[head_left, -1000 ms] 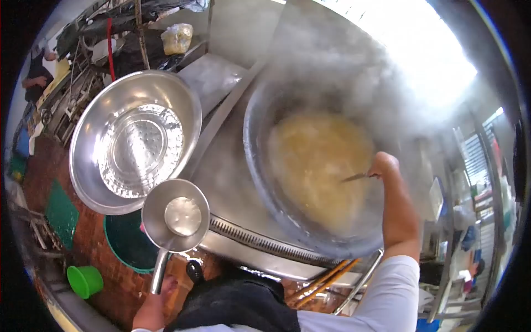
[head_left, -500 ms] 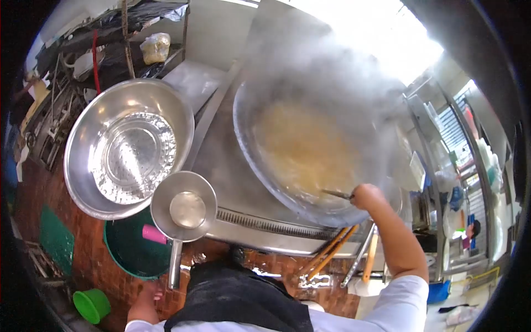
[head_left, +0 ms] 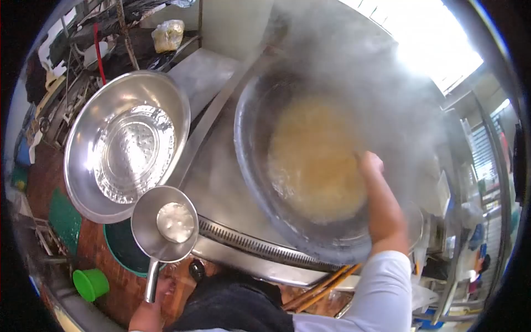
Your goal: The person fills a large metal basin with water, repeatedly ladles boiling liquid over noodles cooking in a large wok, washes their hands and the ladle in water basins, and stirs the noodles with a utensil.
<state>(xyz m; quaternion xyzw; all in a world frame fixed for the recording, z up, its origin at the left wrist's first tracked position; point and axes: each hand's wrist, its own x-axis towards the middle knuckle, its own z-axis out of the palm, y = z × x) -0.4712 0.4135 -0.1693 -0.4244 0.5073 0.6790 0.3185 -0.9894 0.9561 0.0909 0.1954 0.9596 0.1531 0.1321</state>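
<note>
My right hand (head_left: 371, 163) is closed, reaching over a big steaming wok (head_left: 251, 182). It grips a slim dark utensil, now mostly hidden by the hand and steam, so its kind is unclear. Cloudy yellowish liquid (head_left: 312, 160) fills the wok's middle. Low at the left, my left hand (head_left: 165, 286) hangs beside the handle of a metal saucepan (head_left: 142, 227), apparently not gripping it. Its fingers look loosely bent, with nothing visible in them. The saucepan, with a little liquid inside, overlaps the lower rim of a large shiny metal basin (head_left: 83, 177).
A green tub (head_left: 110, 246) is partly hidden below the basin, and a bright green bucket (head_left: 91, 285) stands on the brown floor. Long wooden handles (head_left: 326, 285) lean by the stove's front edge (head_left: 265, 271). Steam veils the far wok rim. Shelving (head_left: 475, 182) lines the right.
My right hand has moved from the near right rim to farther over the wok. The utensil's pointed end, visible before, is now hidden. The view has shifted; saucepan and basin appear slightly farther left.
</note>
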